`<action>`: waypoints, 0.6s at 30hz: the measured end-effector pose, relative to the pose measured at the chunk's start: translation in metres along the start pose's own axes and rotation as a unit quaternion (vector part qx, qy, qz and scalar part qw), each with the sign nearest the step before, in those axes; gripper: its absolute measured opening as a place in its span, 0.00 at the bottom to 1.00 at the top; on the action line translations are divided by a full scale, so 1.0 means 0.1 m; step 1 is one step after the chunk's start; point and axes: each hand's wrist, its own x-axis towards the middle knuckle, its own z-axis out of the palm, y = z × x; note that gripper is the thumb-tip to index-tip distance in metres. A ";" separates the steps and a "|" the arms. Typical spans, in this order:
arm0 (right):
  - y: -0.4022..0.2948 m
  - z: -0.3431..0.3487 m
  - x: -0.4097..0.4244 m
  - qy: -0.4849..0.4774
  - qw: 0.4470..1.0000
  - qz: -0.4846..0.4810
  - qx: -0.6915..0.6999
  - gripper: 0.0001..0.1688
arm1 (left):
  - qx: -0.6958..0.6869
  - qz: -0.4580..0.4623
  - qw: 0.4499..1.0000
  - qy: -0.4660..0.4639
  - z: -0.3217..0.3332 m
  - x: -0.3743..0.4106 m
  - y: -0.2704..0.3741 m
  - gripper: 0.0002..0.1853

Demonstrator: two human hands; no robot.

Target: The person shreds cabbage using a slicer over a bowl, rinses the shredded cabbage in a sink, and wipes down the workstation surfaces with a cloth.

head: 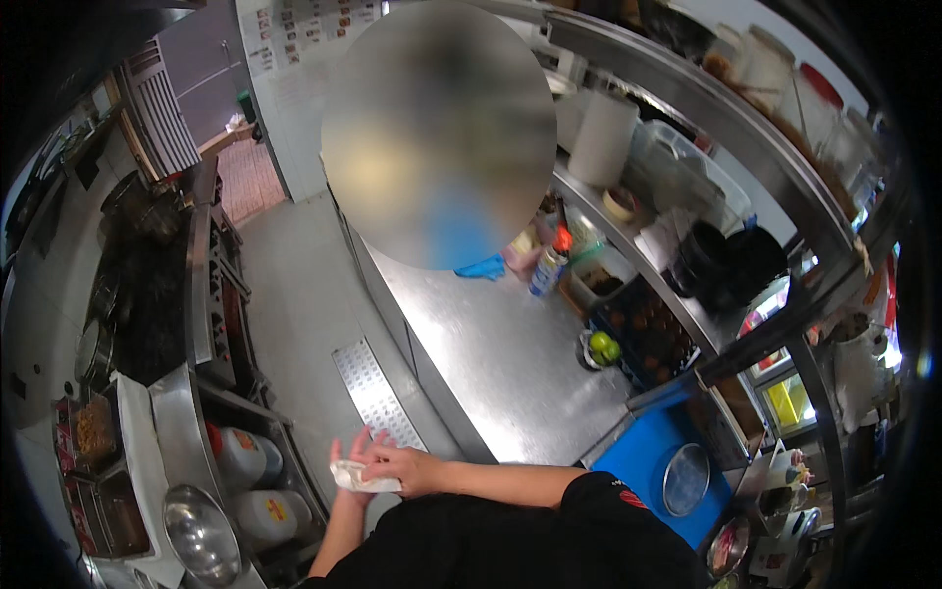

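My right hand (413, 471) grips a crumpled white paper towel or cloth (357, 476) and presses it against the palm of my left hand (359, 446). The fingers of the left hand are spread and point up past the white piece. Both hands are held low in front of my body, above the floor of a kitchen aisle. Just beyond them a checkered metal plate (375, 394) lies on the floor.
Right of the aisle runs a steel worktop (456, 353) with a spray can (548, 271), limes (603, 349) and a blue board (633, 460) bearing a round sieve (686, 478). Left stand a stove (210, 294), a steel bowl (201, 534) and plastic jugs (268, 513). A blurred disc hides the far centre.
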 end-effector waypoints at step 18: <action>0.52 -1.94 0.89 0.084 0.971 0.224 0.001 0.34 | 0.271 -0.027 0.962 0.002 1.45 2.27 1.07 0.22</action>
